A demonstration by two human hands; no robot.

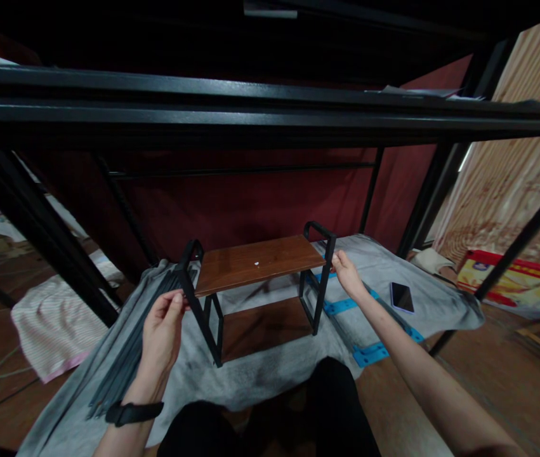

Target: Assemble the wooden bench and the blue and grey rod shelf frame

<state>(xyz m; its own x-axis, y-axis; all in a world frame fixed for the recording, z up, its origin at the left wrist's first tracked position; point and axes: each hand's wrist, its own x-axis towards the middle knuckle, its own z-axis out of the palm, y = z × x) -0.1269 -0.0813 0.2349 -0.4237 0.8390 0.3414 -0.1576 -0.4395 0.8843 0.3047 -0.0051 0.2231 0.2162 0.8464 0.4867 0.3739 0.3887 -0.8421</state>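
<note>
A small two-tier shelf (260, 260) with brown wooden boards and black metal side frames stands upright on a grey cloth (260, 381). My left hand (162, 330), a black band on its wrist, pinches at the outer side of the left frame (198, 317), level with the upper board. On the other side, my right hand (346, 273) has its fingers closed at the outer face of the right frame (327, 273). Whether a small part sits between the fingertips of either hand is hidden. A small white mark (257, 263) shows on the upper board.
Dark metal bars (131, 343) lie left of the shelf. Blue-ended grey parts (369, 354) and a phone (401, 297) lie to the right. A black metal frame beam (250, 105) crosses overhead. A red and yellow box (512, 285) stands on the floor at right.
</note>
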